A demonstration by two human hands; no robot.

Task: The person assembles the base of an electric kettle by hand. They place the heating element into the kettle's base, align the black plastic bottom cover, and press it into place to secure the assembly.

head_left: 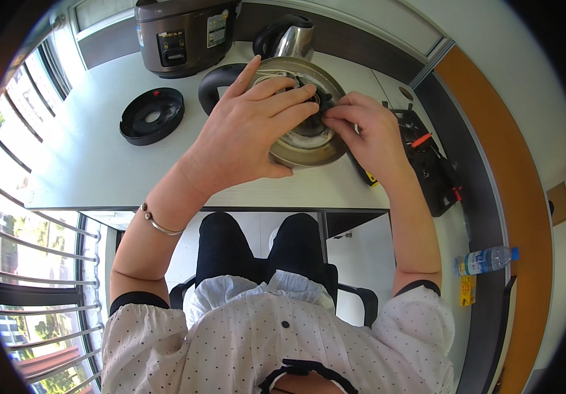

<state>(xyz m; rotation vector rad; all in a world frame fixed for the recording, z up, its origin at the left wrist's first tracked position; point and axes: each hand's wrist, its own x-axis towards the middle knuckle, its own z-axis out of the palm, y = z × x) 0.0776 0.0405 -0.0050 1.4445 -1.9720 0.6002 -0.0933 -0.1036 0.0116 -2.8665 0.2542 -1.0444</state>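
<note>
An upturned steel kettle (309, 148) with a black handle (212, 85) lies on the white desk (92, 157), its round underside facing me. My left hand (250, 128) grips the kettle's rim and covers much of the underside, fingers spread across it. My right hand (365, 131) pinches at the black part in the middle of the underside (315, 108), where thin white wires show. What the right fingertips hold is too small to make out.
A black round base plate (151, 116) lies on the desk to the left. A dark rice cooker (184, 33) and a second steel kettle (293, 39) stand at the back. A black tool tray (430, 167) sits to the right; a water bottle (483, 261) lies below it.
</note>
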